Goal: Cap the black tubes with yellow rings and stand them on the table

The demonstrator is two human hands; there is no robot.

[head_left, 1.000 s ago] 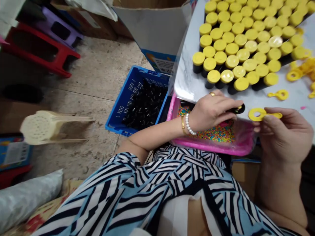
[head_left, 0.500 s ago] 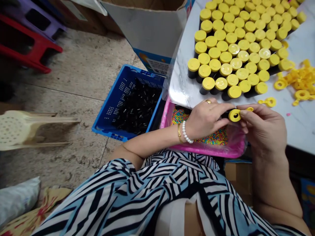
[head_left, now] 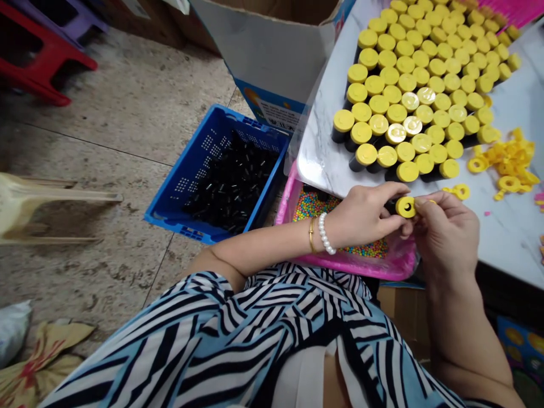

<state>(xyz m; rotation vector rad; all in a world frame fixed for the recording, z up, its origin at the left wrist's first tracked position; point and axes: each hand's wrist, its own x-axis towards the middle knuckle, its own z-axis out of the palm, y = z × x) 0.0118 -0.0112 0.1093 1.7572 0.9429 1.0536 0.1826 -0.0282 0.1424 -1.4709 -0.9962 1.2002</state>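
My left hand [head_left: 368, 214], with a pearl bracelet at the wrist, grips a black tube whose body is mostly hidden by the fingers. A yellow ring cap [head_left: 405, 207] with a dark central hole sits at the tube's end. My right hand [head_left: 446, 226] pinches the cap's right edge between thumb and fingers. Both hands are above a pink tray [head_left: 402, 272] holding small multicoloured beads [head_left: 368, 249]. Beyond them, many black tubes with yellow tops [head_left: 407, 171] stand upright on a marbled table [head_left: 318, 164].
Loose yellow ring caps [head_left: 508, 161] lie on the table at right. A blue crate [head_left: 159, 218] of black tubes stands on the floor, beside a tall cardboard box [head_left: 272, 56]. Stools [head_left: 46, 73] are at far left.
The view has shifted slightly. My right hand has closed in on the cap, and the cap's hole now looks smaller and partly filled with black.
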